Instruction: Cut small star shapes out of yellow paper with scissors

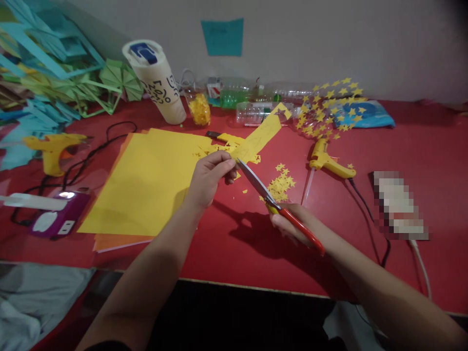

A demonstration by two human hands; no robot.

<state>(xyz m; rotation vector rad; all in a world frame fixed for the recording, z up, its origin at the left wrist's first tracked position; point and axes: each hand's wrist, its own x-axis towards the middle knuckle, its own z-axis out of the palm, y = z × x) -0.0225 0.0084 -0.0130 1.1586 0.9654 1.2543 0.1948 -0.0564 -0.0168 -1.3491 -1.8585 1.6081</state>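
My left hand (210, 178) pinches the near end of a yellow strip (258, 139), thumb and fingers pressed together on the paper, above the middle of the red table (234, 253). The strip runs up and away toward 1 o'clock from that hand. My right hand (292, 226) is wrapped around the red handles of the scissors (272, 202), at 4 o'clock from the left hand. The blades point toward 11 o'clock, and their tips reach the strip right beside my left fingers; whether the blades are parted or closed I cannot tell.

At 9 o'clock from my left hand lies a stack of yellow sheets (146, 180), flat on the table, with an orange sheet showing under its near edge. A small heap of cut stars (281, 185) lies just beyond the scissors at 12 o'clock. A yellow glue gun (327, 163) lies at 2 o'clock from my right hand, its cord trailing off to the right. A second glue gun (54, 148) sits far off at 9 o'clock. A white tube (157, 80) leans at 11 o'clock, near the wall.
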